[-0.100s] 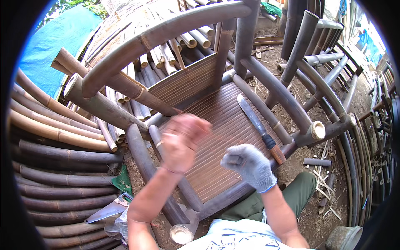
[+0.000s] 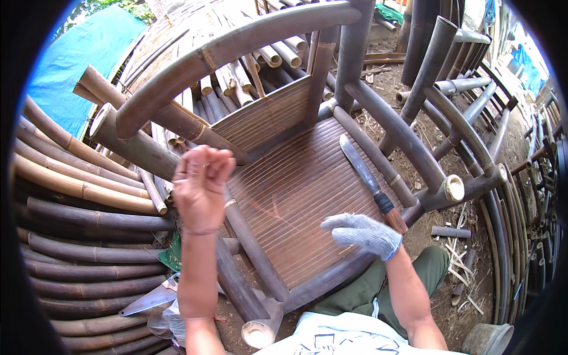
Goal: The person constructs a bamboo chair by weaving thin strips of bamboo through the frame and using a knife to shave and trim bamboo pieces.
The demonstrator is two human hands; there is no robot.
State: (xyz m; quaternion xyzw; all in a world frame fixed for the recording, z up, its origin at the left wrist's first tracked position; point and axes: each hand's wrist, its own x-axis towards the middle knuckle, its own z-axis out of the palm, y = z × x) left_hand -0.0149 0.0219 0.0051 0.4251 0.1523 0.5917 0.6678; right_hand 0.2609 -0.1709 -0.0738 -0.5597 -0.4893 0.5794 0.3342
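A dark bamboo chair stands before me, with a slatted seat and a curved top rail. My bare left hand is raised over the chair's left side, its fingers curled together; what they hold, if anything, I cannot make out. My right hand, in a grey knit glove, hovers above the seat's front right part with fingers stretched out and nothing in them. A thin reddish strand shows blurred over the seat between the hands. Beside the gloved hand a knife with a wooden handle lies along the seat's right side.
Stacked dark bamboo poles fill the left, with a handsaw lying on them. Cut bamboo lengths lie behind the chair. Another bamboo frame stands at the right. Shavings and a bucket are on the ground.
My left hand has moved left and slightly up, away from the seat's middle. My right hand has shifted slightly right, and its curled fingers have straightened. The knife stays where it was.
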